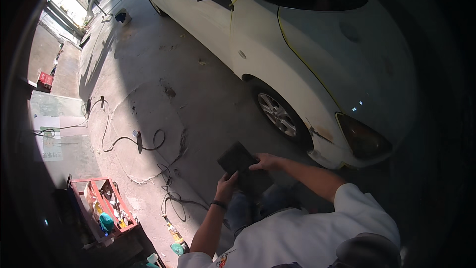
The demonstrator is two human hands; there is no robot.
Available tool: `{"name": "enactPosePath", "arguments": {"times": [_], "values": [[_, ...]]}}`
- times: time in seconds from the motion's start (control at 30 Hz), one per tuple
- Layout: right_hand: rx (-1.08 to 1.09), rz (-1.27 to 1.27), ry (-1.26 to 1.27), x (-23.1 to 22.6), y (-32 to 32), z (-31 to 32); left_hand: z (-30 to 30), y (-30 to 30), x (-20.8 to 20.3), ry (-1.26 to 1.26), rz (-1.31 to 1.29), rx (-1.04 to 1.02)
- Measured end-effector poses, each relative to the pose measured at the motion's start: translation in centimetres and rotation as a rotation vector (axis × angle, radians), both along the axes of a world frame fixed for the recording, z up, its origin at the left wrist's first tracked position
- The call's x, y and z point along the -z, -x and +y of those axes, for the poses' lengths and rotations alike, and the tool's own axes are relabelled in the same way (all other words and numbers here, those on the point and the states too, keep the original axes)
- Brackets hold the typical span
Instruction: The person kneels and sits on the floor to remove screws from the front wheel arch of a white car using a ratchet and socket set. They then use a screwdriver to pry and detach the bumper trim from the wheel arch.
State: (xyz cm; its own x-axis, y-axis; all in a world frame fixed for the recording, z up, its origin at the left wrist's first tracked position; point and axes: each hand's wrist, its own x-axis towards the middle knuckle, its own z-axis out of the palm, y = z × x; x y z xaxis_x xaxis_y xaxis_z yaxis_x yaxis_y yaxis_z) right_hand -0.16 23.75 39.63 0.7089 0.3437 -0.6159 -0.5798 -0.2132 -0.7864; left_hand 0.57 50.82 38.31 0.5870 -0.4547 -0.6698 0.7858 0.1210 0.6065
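Note:
Both of my hands grip a dark, flat sheet (236, 157) in front of my lap; it looks bent or folded, with a darker lower part hanging below the fingers. My left hand (227, 186), with a dark band on its wrist, pinches its left edge. On the other side my right hand (266, 162) is closed on the right edge. Ahead and to the right stands a white car (292, 92), apart from my hands. Yellow tape (313, 73) runs along its hood seam. A scuffed, brownish patch (322, 132) shows on the fender beside the headlight (366, 138).
The car's front wheel (277, 114) is just beyond my hands. A dark cable (141, 145) winds over the concrete floor at left. Near it are a red-framed tray (133, 224) of supplies and a yellow tool (174, 232). Farther off stands a bucket (122, 17).

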Motion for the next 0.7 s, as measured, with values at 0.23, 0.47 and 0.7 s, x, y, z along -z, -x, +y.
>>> {"name": "enactPosePath", "arguments": {"times": [0.23,0.47,0.7], "values": [[0.701,0.054,0.31,16.1,0.5,-3.5,-4.4,-11.1,16.8,-0.09,0.255,-0.038],[0.531,0.292,0.465,39.5,3.3,-9.5,-10.2,-17.0,46.4,-0.085,0.36,-0.168],[0.57,0.243,0.398,60.3,1.9,-10.2,-15.7,-16.8,65.3,-0.112,0.418,-0.298]]}}
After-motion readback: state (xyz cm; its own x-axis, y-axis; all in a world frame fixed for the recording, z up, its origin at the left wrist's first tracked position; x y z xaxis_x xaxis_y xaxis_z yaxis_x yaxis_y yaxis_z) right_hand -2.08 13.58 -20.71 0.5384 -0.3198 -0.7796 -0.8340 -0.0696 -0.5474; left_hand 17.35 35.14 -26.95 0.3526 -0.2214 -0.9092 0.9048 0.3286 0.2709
